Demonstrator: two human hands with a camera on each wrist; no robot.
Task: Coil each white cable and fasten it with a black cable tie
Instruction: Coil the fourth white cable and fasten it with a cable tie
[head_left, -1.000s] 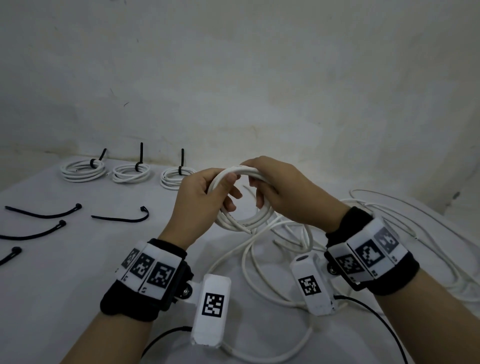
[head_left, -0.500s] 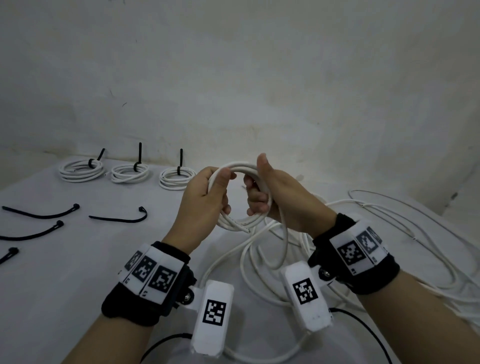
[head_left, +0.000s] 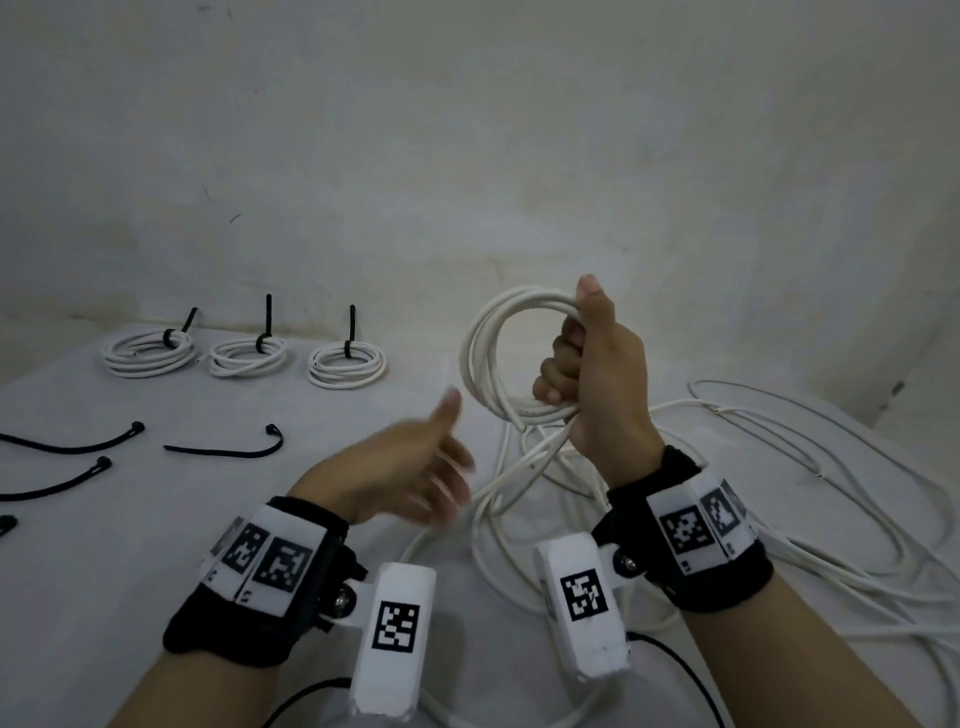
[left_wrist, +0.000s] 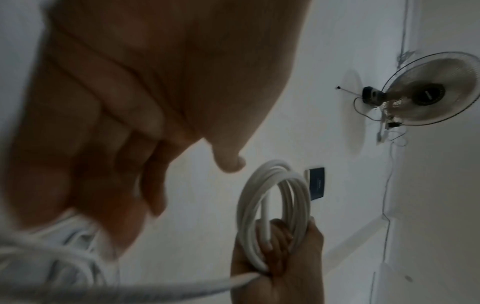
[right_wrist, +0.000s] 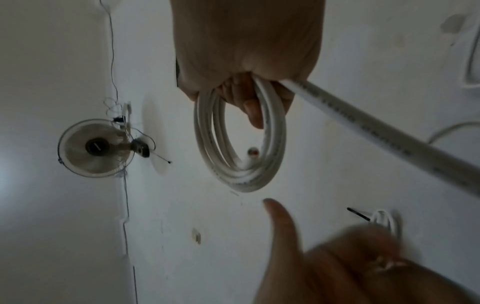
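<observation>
right hand (head_left: 597, 384) fisted round the white cable coil (head_left: 498, 358), held upright above the table (head_left: 130, 545) with the loose tail trailing down into the tangle; left hand (head_left: 395, 473) blurry, fingers loose, gripping nothing; three tied coils (head_left: 244, 353) and spare black cable ties (head_left: 228, 447) off to the left

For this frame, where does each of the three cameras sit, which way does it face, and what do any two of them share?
Head: worn on the head, looking forward and down at the table; both forearms, the blurred left hand and the right hand gripping the white coil show.
Left wrist: looks along the left palm, up toward a wall fan.
Right wrist: looks along the right hand, also upward.
Shared: both wrist views show the coil and the fan.
</observation>
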